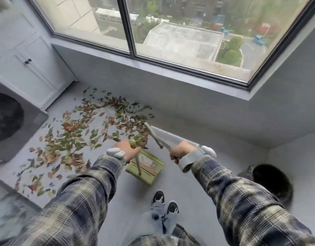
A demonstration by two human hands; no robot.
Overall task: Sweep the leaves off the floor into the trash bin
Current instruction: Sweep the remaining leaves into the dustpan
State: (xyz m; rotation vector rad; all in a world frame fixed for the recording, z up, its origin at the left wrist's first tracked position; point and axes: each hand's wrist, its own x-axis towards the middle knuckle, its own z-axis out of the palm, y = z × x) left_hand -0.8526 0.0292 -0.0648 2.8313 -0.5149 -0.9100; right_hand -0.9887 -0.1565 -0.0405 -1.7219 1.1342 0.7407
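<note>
The left hand point(125, 150) is closed round the green top of the long upright handle point(138, 163) of an olive-green dustpan point(147, 173). The pan itself sits low, just ahead of the person's shoes point(163, 201); whether it rests flat on the floor point(197, 183) I cannot tell. The right hand point(178, 151) has its fingers wrapped round the shaft of a broom point(158, 139). The shaft slants forward and to the left, and its far end reaches the near edge of the leaves point(78, 135). Both hands are fully closed on their tools, with no slack showing, and both wrists wear a pale strapped device.

None of the leaves look gathered yet. They lie in a wide, loose scatter across the grey floor, from below the window wall point(170, 96) towards the washing machine point(13, 125) and the white cabinet point(30, 64) on the left.

To do this step well, I would plant the pan's lip firmly on the floor at the edge of the scatter and tilt it so nothing slides underneath. Then I would pull the broom in short, low strokes towards the pan rather than flicking, because dry leaves are light and likely to skip aside. Working from the far corners inward should build one heap before any scooping.

The trash bin point(272, 183), dark and round, stands on the floor to the person's right, well apart from the leaves. A loaded pan would need to be carried level across to it.
</note>
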